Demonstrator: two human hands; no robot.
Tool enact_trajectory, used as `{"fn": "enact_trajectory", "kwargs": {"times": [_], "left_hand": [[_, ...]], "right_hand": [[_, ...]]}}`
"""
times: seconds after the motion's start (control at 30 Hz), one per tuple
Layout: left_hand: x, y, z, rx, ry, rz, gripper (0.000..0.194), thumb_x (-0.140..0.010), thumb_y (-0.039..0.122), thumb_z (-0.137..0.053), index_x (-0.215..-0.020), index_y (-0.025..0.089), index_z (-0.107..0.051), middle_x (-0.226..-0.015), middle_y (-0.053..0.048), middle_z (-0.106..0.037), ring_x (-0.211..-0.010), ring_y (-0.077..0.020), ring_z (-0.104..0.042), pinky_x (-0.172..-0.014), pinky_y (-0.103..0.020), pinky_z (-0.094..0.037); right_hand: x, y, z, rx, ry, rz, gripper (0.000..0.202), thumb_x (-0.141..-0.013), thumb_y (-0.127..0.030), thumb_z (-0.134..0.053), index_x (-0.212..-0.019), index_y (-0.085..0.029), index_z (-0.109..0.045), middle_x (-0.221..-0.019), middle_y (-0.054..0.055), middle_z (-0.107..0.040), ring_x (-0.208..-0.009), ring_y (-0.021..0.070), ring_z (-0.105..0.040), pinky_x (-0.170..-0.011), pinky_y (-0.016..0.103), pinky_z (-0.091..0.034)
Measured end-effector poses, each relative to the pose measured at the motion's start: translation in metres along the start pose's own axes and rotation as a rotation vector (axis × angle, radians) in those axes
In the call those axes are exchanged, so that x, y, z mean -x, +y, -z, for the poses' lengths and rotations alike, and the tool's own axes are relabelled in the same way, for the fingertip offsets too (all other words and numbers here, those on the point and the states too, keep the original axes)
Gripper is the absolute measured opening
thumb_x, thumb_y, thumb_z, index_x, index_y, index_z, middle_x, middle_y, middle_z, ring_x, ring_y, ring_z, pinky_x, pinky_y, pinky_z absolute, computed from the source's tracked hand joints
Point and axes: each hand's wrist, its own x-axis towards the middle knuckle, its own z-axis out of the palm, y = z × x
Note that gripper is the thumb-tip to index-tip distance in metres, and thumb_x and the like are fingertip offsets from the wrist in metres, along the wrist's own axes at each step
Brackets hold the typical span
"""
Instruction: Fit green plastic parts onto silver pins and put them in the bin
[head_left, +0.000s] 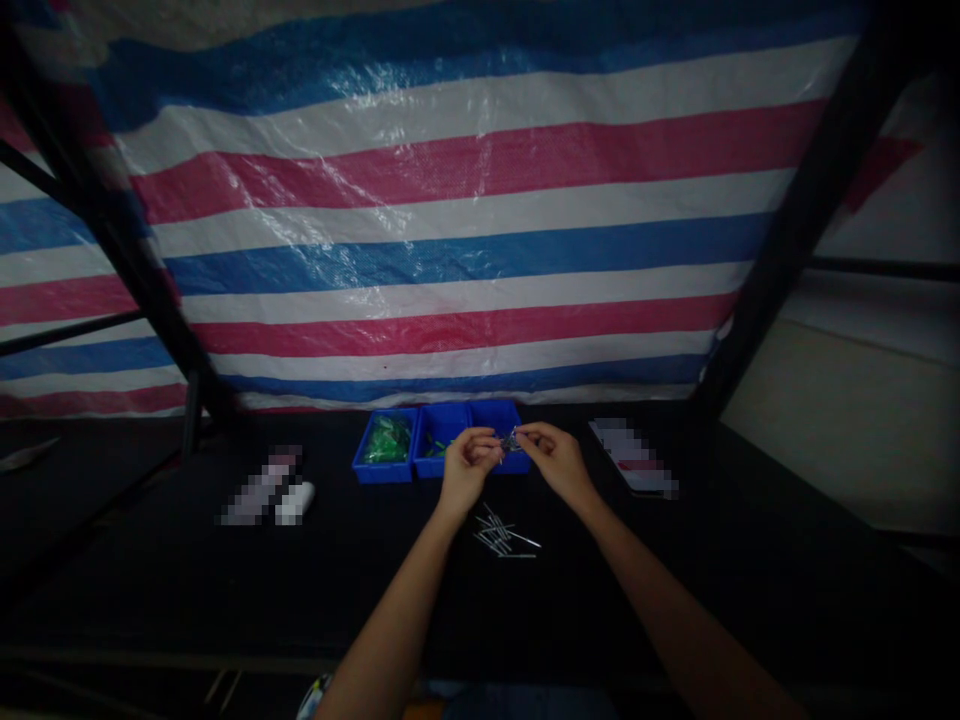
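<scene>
My left hand (469, 465) and my right hand (559, 458) meet in front of the blue bins, fingertips close together. Both are closed in a pinch around small shiny metal pieces (510, 441), whose exact kind is too small to make out. Below them, on the black tabletop, lies a loose pile of thin silvery metal rods (495, 535), pointing in different directions. Behind my hands, the right blue bin (496, 411) is partly covered by them. A few green pieces (436, 444) lie in the middle blue bin (442, 418).
Left of those, another blue bin (361, 470) holds a plastic bag of green pieces (387, 440). A white object (295, 502) lies to the left, beside a blurred flat item (262, 488). At right lies a phone-like slab (630, 457). Striped sheeting (465, 240) hangs behind the black table (262, 590).
</scene>
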Motion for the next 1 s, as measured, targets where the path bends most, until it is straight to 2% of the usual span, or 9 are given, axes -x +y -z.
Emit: {"fn": "enact_trajectory", "kwargs": {"times": [0.17,0.3,0.53,0.8,0.9,1.0], "left_hand": [[-0.001,0.005,0.003,0.141,0.064,0.017,0.040,-0.062,0.019,-0.071,-0.098,0.013,-0.055,-0.083,-0.006,-0.064,-0.072,-0.0119,-0.061,-0.072,-0.025,-0.046],[-0.001,0.005,0.003,0.153,0.083,0.022,0.047,-0.058,0.017,-0.074,-0.101,0.015,-0.055,-0.088,-0.003,-0.062,-0.069,-0.0101,-0.061,-0.072,-0.024,-0.046],[0.000,0.003,0.002,0.154,0.073,0.044,0.047,-0.057,0.016,-0.075,-0.099,0.016,-0.055,-0.078,0.003,-0.057,-0.062,-0.0054,-0.059,-0.066,-0.019,-0.045],[0.003,0.002,0.002,0.160,-0.011,0.234,0.044,-0.060,0.032,-0.074,-0.095,0.013,-0.054,-0.064,0.002,-0.058,-0.058,-0.0107,-0.060,-0.059,-0.023,-0.049],[0.005,0.001,0.001,0.126,-0.071,0.320,0.038,-0.064,0.040,-0.069,-0.085,0.012,-0.055,-0.065,-0.001,-0.061,-0.055,-0.0101,-0.060,-0.055,-0.021,-0.048],[0.005,0.000,0.000,0.135,-0.100,0.341,0.038,-0.064,0.043,-0.068,-0.081,0.011,-0.056,-0.068,-0.003,-0.063,-0.056,-0.0097,-0.060,-0.057,-0.021,-0.049]], "right_hand": [[0.004,-0.005,-0.006,-0.056,-0.111,0.008,0.029,-0.074,-0.039,-0.057,-0.087,-0.015,-0.067,-0.066,0.002,-0.056,-0.045,0.0079,-0.037,-0.043,0.022,-0.030],[0.006,-0.005,-0.011,-0.077,-0.162,0.001,0.029,-0.073,-0.039,-0.059,-0.087,-0.015,-0.067,-0.064,0.001,-0.055,-0.045,0.0075,-0.037,-0.043,0.021,-0.029],[0.008,-0.003,-0.013,-0.135,-0.210,-0.011,0.030,-0.074,-0.039,-0.057,-0.091,-0.016,-0.066,-0.067,0.002,-0.057,-0.046,0.0076,-0.037,-0.043,0.022,-0.028],[0.005,-0.002,-0.011,-0.256,-0.222,-0.037,0.029,-0.072,-0.039,-0.060,-0.086,-0.016,-0.066,-0.063,0.001,-0.054,-0.050,0.0087,-0.043,-0.043,0.020,-0.030],[0.003,-0.005,-0.009,-0.272,-0.185,-0.024,0.026,-0.070,-0.039,-0.062,-0.081,-0.017,-0.067,-0.065,0.000,-0.050,-0.050,0.0079,-0.042,-0.042,0.019,-0.031],[0.003,-0.009,-0.007,-0.290,-0.176,-0.032,0.025,-0.068,-0.039,-0.063,-0.079,-0.017,-0.066,-0.066,0.000,-0.048,-0.050,0.0073,-0.040,-0.041,0.019,-0.030]]}}
